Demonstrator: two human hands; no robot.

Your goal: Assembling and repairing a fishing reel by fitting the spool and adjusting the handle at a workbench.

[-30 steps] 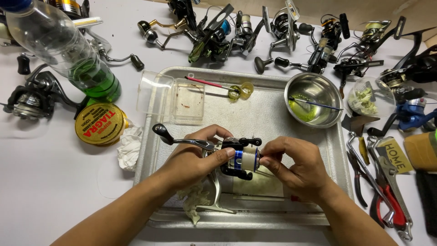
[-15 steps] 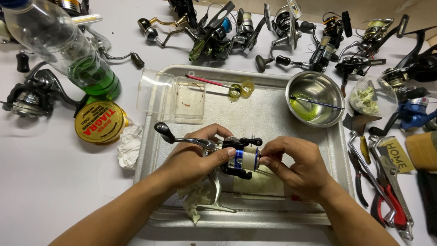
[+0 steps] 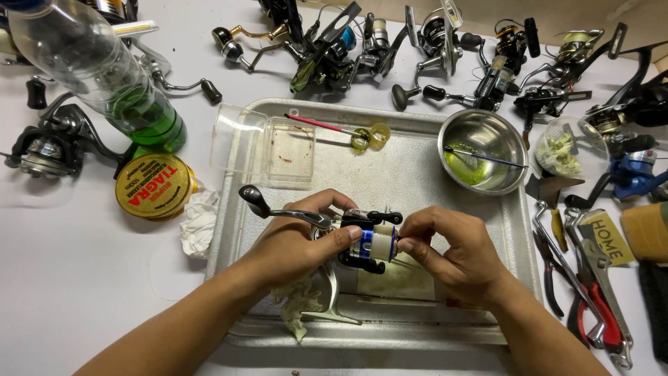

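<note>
The left hand [image 3: 292,244] is gripping the spinning reel [image 3: 348,240] over the metal tray [image 3: 417,181], steadying it while the right hand's [image 3: 452,254] fingers [image 3: 410,233] are pinching its spool [image 3: 379,244].

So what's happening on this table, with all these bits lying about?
A person holds a spinning fishing reel over a metal tray. The left hand grips its body; the right hand pinches the spool end. A steel bowl, pliers and more reels lie around.

Bright, even overhead light, soft shadows, glare on the steel bowl [image 3: 485,150], sharp focus, perhaps slight edge distortion.
</note>
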